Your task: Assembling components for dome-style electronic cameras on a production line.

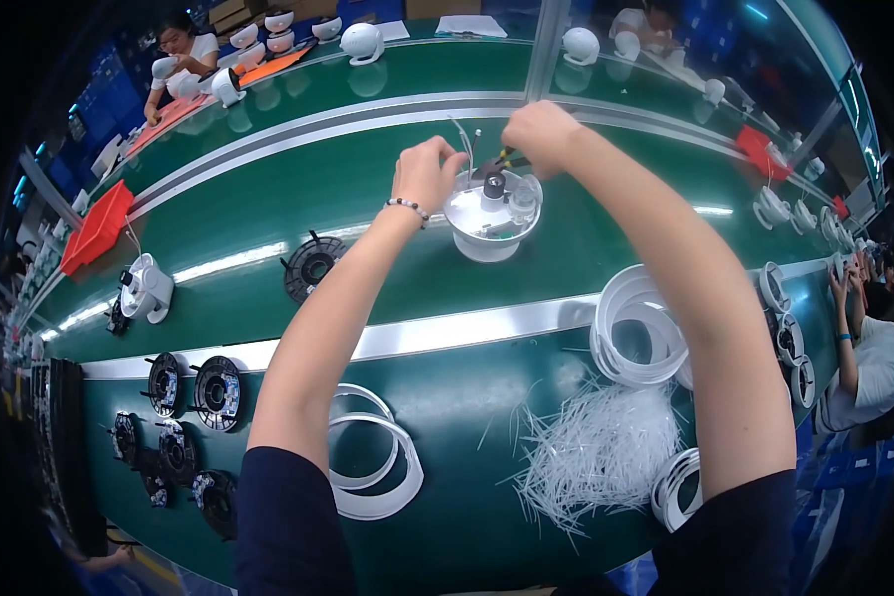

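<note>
Beyond the metal strip stands a white, bowl-shaped device housing [487,238], its open side facing up. A black round part [494,186] and a clear round piece [522,205] sit inside it. At the housing's left rim, the fingers of my left hand [429,179] are pinched together beside a thin white cable [463,134]; what they grip is hidden. My right hand [544,134] is closed over small pliers [507,156] with yellow and black handles. Their dark tip is low over the back of the housing, close to the black part.
Black round parts [217,392] lie at the left, another [314,266] beyond the strip. White rings [641,328] are stacked at right, near a heap of clear plastic strips [601,447]. Red trays [97,228] stand far left and right. A person [869,348] works at right.
</note>
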The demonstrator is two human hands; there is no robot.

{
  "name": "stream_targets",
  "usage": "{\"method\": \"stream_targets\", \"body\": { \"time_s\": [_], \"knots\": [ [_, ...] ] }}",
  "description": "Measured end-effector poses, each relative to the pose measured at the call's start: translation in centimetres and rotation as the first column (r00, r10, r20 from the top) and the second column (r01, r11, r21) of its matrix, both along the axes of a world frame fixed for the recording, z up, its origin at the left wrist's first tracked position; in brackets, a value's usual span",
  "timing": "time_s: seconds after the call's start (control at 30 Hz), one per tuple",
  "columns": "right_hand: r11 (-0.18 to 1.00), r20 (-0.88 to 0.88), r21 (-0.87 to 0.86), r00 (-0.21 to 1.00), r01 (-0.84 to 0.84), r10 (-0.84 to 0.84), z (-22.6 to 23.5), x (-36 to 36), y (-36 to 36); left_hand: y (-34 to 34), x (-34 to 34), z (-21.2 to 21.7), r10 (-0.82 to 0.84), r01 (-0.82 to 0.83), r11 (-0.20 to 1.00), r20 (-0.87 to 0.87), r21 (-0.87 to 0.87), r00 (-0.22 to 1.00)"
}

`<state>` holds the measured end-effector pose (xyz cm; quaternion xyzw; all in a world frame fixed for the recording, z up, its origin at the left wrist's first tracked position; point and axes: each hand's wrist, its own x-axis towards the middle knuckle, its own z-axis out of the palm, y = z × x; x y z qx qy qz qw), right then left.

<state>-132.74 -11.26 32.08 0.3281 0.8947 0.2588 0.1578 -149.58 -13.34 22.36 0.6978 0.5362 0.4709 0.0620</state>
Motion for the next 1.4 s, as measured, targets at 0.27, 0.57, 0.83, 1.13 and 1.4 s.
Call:
{"method": "stream_targets", "body": {
  "time_s": [0.27, 0.57, 0.83, 1.13, 1.4],
  "knots": [
    [0.983, -0.522, 0.183, 0.845, -0.015, 0.111, 4.8, 7.6, -0.3, -11.7, 2.7, 4.6, -0.643, 0.600, 0.739, -0.055, -0.306, 0.764],
    [0.894, -0.477, 0.225, 0.757, -0.387, 0.447, 6.7, 0.8, -9.3, -10.0, -11.3, -2.0, 0.139, -0.390, 0.741, -0.442, -0.548, 0.886],
    [0.814, -0.436, 0.186, 0.696, -0.550, 0.570, 6.7, -2.4, -15.4, -18.8, -16.1, 2.5, 0.205, -0.200, 0.979, -0.278, 0.047, 0.938],
    [0.853, -0.437, -0.015, 0.770, -0.522, 0.464, 2.3, -2.9, -17.0, -51.2, -33.9, 1.3, 0.803, -0.785, 0.594, 0.080, -0.176, 0.591],
    [0.717, -0.449, 0.040, 0.628, -0.696, 0.635, 3.5, -12.6, -18.6, -60.8, -32.8, -7.0, 0.809, -0.639, 0.557, 0.523, -0.531, 0.270]
  ]
}}
